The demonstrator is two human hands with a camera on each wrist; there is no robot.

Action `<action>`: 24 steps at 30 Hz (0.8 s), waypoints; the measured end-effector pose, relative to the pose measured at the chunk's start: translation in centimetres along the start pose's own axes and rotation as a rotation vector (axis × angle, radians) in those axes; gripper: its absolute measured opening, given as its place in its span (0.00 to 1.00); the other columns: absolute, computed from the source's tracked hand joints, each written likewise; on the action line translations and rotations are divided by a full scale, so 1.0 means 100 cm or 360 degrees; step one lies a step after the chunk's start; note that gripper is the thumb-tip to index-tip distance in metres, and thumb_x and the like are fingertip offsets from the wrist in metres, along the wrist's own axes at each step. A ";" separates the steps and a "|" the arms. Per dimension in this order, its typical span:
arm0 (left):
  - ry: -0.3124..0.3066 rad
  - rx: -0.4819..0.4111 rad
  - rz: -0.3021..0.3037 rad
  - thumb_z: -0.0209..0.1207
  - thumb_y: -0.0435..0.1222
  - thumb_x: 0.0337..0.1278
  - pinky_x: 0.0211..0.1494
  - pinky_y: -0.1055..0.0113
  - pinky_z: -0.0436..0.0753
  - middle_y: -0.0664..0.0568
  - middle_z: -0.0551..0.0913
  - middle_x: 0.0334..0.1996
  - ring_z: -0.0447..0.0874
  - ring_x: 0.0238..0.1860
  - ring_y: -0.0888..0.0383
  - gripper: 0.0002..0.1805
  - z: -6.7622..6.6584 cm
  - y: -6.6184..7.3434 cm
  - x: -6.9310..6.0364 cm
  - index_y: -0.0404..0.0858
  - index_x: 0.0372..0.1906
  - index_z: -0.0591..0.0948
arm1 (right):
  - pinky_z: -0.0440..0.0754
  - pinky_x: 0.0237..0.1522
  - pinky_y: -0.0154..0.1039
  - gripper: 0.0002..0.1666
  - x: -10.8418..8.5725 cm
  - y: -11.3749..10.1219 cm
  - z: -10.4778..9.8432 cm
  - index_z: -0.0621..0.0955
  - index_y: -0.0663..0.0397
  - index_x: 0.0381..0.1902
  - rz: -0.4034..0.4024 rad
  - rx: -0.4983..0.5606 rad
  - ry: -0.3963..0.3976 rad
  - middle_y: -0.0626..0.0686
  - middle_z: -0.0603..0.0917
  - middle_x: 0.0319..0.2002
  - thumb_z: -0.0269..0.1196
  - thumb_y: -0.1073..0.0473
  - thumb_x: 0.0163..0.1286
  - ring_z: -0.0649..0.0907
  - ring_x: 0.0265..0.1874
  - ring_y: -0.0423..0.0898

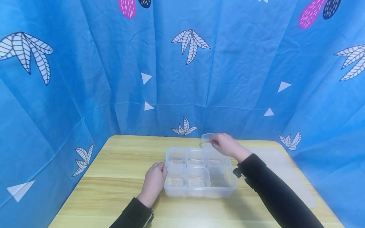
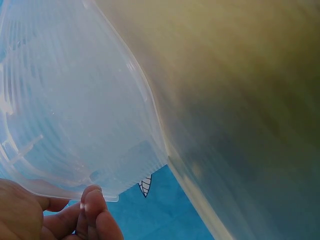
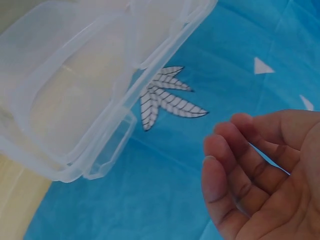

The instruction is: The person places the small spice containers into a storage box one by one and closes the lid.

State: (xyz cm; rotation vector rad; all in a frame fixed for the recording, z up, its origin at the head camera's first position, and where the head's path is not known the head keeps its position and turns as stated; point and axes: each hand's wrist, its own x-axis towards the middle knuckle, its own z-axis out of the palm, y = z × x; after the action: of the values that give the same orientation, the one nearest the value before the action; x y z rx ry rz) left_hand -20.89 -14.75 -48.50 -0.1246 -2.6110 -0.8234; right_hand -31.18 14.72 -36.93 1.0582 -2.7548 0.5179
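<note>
A clear plastic storage box sits on the table with several small square containers inside, one of them a small container in the front row. The front right part of the box holds no container. My left hand pinches the rim at the box's left side; in the left wrist view its fingers curl at the rim. My right hand is above the back right corner, near another small clear container behind the box. In the right wrist view its fingers are loosely curled with nothing between them.
A translucent flat sheet or lid lies on the right side of the wooden table. Blue patterned cloth hangs behind the table and along both sides.
</note>
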 end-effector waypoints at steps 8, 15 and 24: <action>0.0040 -0.0004 0.0035 0.57 0.30 0.67 0.37 0.60 0.86 0.42 0.83 0.33 0.81 0.31 0.53 0.14 0.001 -0.001 0.001 0.23 0.50 0.82 | 0.84 0.50 0.51 0.11 0.014 0.013 0.008 0.85 0.63 0.43 0.0108 0.0016 -0.0071 0.57 0.87 0.40 0.57 0.70 0.70 0.86 0.43 0.56; -0.0012 -0.0025 -0.0012 0.56 0.31 0.69 0.39 0.59 0.86 0.41 0.84 0.35 0.82 0.33 0.52 0.16 0.001 0.000 0.000 0.23 0.52 0.81 | 0.83 0.51 0.51 0.11 0.025 0.028 0.019 0.85 0.66 0.44 0.0229 0.0001 -0.0122 0.58 0.87 0.41 0.58 0.68 0.70 0.85 0.44 0.56; 0.0020 -0.0015 0.0011 0.56 0.31 0.68 0.40 0.57 0.86 0.41 0.84 0.35 0.83 0.35 0.50 0.15 0.002 -0.001 0.000 0.23 0.51 0.82 | 0.83 0.41 0.47 0.08 0.040 0.041 0.039 0.84 0.58 0.34 0.0429 -0.0061 -0.0258 0.51 0.83 0.29 0.58 0.67 0.68 0.79 0.29 0.49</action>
State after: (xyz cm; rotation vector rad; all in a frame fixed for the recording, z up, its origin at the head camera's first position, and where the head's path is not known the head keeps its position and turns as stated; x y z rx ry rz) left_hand -21.01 -14.75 -48.71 -0.1302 -2.5938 -0.8316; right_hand -36.91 13.62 -40.61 0.7547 -3.0587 0.4264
